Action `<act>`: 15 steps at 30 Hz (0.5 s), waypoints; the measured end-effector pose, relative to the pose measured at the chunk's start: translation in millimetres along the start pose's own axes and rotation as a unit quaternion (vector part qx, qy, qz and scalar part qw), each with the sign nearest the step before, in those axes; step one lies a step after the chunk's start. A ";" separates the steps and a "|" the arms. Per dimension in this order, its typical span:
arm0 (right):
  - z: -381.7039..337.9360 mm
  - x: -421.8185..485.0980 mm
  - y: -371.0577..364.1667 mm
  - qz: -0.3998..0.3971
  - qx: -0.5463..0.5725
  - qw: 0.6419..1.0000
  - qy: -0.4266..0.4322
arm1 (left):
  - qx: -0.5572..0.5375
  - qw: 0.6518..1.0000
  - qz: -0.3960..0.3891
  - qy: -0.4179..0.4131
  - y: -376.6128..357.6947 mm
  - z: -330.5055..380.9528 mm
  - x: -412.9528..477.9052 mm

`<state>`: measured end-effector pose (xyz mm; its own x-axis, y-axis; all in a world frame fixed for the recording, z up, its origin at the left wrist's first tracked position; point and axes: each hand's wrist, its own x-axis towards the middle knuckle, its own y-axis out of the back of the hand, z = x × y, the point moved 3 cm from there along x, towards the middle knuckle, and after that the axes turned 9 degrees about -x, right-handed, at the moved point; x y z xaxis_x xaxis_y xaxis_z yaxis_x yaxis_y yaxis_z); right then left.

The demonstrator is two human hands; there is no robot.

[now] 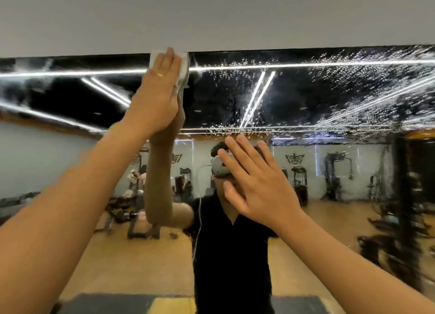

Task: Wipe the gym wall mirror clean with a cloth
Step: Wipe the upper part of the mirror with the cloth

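The wall mirror (306,97) fills most of the view, its top edge running under a grey wall. Water droplets speckle its upper middle and upper right. My left hand (157,94) reaches up with straight fingers and presses a white cloth (183,66) flat against the glass at the mirror's top edge. The cloth shows only around my fingers. My right hand (254,184) lies flat on the mirror lower down, fingers spread, holding nothing. The glass left of the cloth looks smeared rather than beaded.
The mirror reflects me in a black shirt, a wooden gym floor and several exercise machines (334,174). A bare grey wall (211,14) rises above the mirror. A dark mat with a yellow patch (169,304) appears at the bottom.
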<state>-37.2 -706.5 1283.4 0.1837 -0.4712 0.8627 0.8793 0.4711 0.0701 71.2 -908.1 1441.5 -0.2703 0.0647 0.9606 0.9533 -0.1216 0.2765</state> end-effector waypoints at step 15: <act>2.1 2.9 1.0 0.021 0.013 1.000 -0.004 | -0.035 0.997 0.030 -0.063 -23.9 0.5 -84.5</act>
<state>-36.7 -705.9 1287.1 0.2170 -0.4445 0.8691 0.8590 0.5099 0.0464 71.3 -910.2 1353.7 -0.1889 0.1783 0.9657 0.9545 -0.1979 0.2233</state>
